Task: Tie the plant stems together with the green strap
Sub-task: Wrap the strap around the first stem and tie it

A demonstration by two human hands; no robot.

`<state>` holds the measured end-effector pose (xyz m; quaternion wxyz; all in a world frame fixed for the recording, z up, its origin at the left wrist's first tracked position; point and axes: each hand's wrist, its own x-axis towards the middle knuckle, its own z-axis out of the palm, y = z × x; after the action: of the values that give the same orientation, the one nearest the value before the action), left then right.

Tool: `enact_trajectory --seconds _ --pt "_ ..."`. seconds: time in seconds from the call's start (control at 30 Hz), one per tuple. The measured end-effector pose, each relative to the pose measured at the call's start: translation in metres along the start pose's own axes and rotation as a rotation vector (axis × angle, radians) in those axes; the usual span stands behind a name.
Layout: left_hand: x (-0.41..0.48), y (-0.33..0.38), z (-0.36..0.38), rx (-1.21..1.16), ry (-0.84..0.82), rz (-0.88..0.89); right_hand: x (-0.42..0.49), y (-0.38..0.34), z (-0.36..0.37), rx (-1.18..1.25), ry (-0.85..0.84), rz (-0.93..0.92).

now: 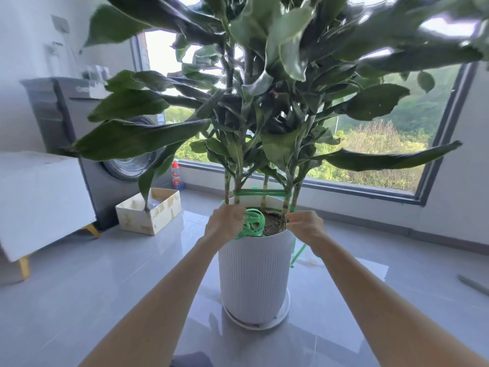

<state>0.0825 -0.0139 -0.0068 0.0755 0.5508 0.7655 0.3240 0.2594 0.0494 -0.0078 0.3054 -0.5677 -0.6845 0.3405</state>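
- Green strap (260, 193) already runs in 1 taut band around the plant stems (285, 207), just above the rim of the white ribbed pot (254, 274); spare strap sits coiled (254, 222) on the soil at the front, and a loose tail (297, 255) hangs down the pot's right side.
- Left hand (225, 223) is curled at the pot's left rim, fingers closed on the coiled strap.
- Right hand (307, 226) is pinched shut near the right-hand stem, seemingly on the strap; the exact hold is too small to tell.
- Progress, as I judge it: the wrap is on, but no finished knot shows, so the ends likely need pulling snug and tying off, with the slack dealt with.
- Edges: the pot's rim lies right under both hands, and the stems stand close together inside it, so fingers have little space between them.
- Open room: tiled floor (105, 274) lies bare around the pot; a cardboard box (149, 215) and a washing machine (87, 144) stand well apart on the left, a window (370, 144) behind. Low leaves (137, 139) spread wide overhead and crowd any upward move.
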Motion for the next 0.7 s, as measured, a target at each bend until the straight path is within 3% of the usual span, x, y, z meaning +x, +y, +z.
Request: enact_trajectory --seconds 0.3,0.57,0.7 --pt "-0.03 -0.013 -0.012 -0.136 -0.04 -0.17 -0.031 -0.011 0.02 -0.14 -0.081 -0.056" --pt "-0.026 -0.028 -0.013 -0.146 -0.054 -0.22 -0.031 0.006 0.051 -0.141 -0.191 -0.046" --pt "-0.015 -0.033 -0.008 -0.168 -0.044 -0.227 -0.021 0.006 0.073 -0.264 -0.19 -0.058"
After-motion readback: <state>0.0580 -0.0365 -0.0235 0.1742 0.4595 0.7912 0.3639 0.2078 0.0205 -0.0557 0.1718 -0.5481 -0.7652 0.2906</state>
